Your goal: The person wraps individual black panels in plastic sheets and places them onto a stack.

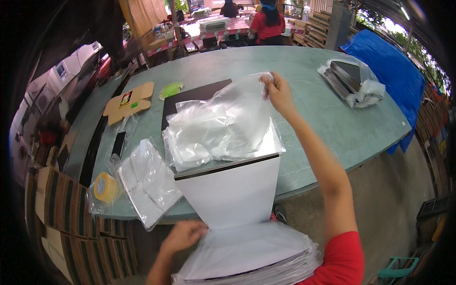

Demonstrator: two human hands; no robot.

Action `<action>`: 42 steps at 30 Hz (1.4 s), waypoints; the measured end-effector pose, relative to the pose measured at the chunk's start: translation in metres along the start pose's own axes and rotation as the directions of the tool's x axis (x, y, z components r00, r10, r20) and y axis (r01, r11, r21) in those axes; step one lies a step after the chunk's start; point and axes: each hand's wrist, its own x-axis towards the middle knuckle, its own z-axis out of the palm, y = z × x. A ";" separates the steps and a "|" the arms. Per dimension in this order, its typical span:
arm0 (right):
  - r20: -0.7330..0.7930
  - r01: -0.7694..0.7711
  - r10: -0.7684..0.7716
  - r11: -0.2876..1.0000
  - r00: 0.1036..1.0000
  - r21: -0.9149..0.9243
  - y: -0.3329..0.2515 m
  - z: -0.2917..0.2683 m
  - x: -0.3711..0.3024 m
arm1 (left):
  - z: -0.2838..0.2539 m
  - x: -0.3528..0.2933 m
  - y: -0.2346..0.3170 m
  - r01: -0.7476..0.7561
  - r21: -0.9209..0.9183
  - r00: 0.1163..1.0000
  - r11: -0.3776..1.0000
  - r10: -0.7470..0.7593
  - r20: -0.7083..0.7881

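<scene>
My right hand is raised over the table, pinching the upper edge of a clear plastic bag. That bag lies crumpled across a dark flat board. A white panel with a dark upper edge leans from the table's front edge down toward me. Below it, a stack of plastic-wrapped white sheets rests against my body. My left hand is beside the stack's left corner with its fingers curled; what they hold, if anything, is hidden.
On the left of the green table are a flat plastic-wrapped white pack, yellow tape, a cardboard piece and a green scrap. A wrapped bundle sits far right, near a blue tarp. People are at the back.
</scene>
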 end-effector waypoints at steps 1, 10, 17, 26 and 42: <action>0.047 0.106 -0.105 0.994 0.993 -0.030 -0.023 0.000 -0.016 | -0.020 0.005 0.024 -0.107 0.004 0.975 0.994 0.106 -0.196; 0.565 -0.005 -0.081 0.989 0.821 0.148 -0.135 -0.029 -0.175 | -0.042 0.038 0.115 -0.499 -0.274 0.797 0.822 0.560 0.227; 0.765 -0.738 0.156 0.437 0.625 0.514 -0.047 -0.022 -0.206 | -0.021 0.001 0.058 -0.110 -0.587 0.991 0.802 0.039 -0.132; 0.732 -0.564 0.326 0.820 0.598 0.095 -0.045 0.025 -0.224 | 0.001 -0.010 0.029 0.004 -0.063 0.877 0.998 -0.034 -0.480; 0.677 -0.732 0.406 0.614 0.613 0.294 -0.017 0.026 -0.221 | -0.005 -0.002 0.023 -0.146 0.109 0.744 0.983 0.182 -0.643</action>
